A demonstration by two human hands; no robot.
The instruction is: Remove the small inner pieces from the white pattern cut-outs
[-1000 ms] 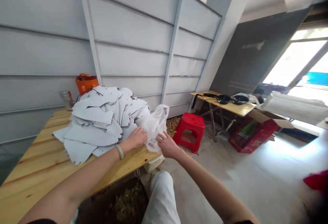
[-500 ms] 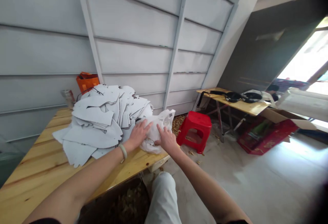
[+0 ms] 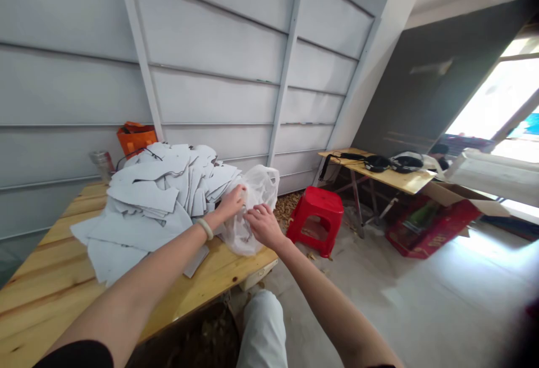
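Note:
A thin white translucent plastic bag [image 3: 246,236] sits at the right end of the wooden table [image 3: 46,278]. My left hand [image 3: 231,202] grips the left side of its upper part with bent fingers. My right hand [image 3: 264,225] pinches the bag's film on the near right side. The bag's upper part stands raised and puffed out behind both hands. What is inside the bag is hard to make out. Close to my left hand lies a big heap of cut grey-white sheets [image 3: 155,188], stacked loosely.
Behind the heap stand an orange bag [image 3: 137,139] and a metal cup [image 3: 102,164]. A red plastic stool [image 3: 315,219] stands on the floor to the right. Beyond it are a second table [image 3: 400,180] with black gear and a red carton [image 3: 433,222]. A panelled wall closes off the back.
Both hands have gone from lying spread on the bag to gripping its film. The bag now stands taller and more puffed out. The view has shifted slightly.

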